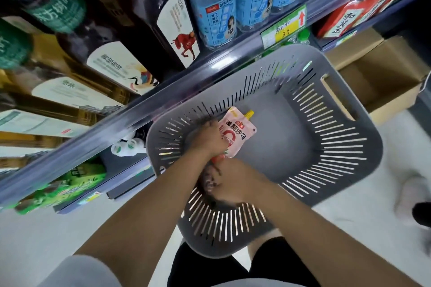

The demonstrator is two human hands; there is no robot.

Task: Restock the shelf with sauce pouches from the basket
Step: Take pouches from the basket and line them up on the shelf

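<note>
Both my hands are in the basket (303, 51). The left hand (210, 138) curls onto the edge of the pouch (240, 131), which lies on the basket floor. The right hand (233, 182) is blurred at the pouch's lower end, so I cannot tell its grip. Such a shallow edge hold may let the pouch slip, and a hasty lift could knock it against the shelf (163, 98) rail overhead.

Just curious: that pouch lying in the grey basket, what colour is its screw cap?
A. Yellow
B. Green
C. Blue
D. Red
A: the sauce pouch lying on the floor of the grey basket ends in a yellow cap at its far corner.
</note>
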